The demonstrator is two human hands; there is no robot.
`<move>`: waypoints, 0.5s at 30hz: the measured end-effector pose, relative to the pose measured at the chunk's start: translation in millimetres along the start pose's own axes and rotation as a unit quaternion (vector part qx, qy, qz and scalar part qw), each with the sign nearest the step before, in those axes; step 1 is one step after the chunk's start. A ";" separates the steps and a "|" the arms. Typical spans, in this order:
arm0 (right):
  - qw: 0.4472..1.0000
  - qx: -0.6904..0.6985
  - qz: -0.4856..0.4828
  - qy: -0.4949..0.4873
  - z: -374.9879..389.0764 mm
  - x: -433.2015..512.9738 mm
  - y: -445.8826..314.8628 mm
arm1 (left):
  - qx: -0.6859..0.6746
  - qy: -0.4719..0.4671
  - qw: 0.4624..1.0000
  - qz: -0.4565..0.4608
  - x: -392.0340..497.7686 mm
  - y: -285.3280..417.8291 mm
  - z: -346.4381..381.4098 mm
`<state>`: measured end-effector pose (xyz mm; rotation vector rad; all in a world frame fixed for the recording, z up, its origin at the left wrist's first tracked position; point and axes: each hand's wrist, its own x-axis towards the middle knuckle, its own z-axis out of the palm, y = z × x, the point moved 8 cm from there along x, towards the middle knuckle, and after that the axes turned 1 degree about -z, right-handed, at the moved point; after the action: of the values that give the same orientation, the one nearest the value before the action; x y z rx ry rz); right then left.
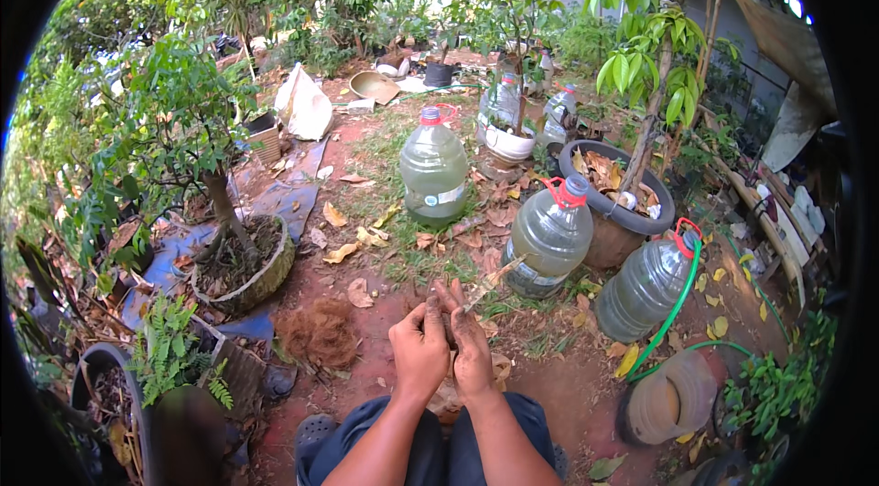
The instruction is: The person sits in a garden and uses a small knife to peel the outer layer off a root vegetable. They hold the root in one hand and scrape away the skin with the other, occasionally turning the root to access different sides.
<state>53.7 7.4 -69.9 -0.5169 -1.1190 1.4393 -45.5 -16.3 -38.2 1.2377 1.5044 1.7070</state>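
Observation:
My left hand (420,350) and my right hand (472,352) meet over the ground in front of my knees, with soil on the fingers. From the fingers of my right hand a thin, pale strip (491,287) sticks out up and to the right; its material is hard to make out. The fingers of my left hand are curled against the right, and whatever lies between them is hidden. A clump of brown fibre (317,333) rests on the ground to the left of my hands. Behind the wrists, crumpled dry leaves (446,395) show partly.
Large water bottles with red handles, such as one at centre (432,167) and one at right (551,235), stand ahead. A green hose (676,318) crosses the right side. A stone bonsai pot (271,280) is at left, a large pot (613,252) at right.

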 end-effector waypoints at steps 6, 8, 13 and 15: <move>0.986 0.106 0.064 0.109 -28.8 0.0 4.5 | 0.030 -0.088 0.994 0.066 -10.8 -3.9 27.7; 0.958 0.245 0.072 0.129 -32.2 0.1 9.1 | 0.080 -0.156 0.979 0.098 -14.0 -2.2 39.9; 0.940 0.279 0.161 0.115 -27.9 -6.1 37.8 | 0.170 0.007 0.973 0.158 -13.1 15.0 20.7; 0.924 0.314 0.181 0.119 -23.1 -9.1 49.3 | 0.219 0.072 0.956 0.181 -17.6 23.9 9.5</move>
<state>49.9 13.5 -124.6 -0.4286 -0.3313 1.8898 -25.5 -32.5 -20.7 1.7381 1.9083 1.7745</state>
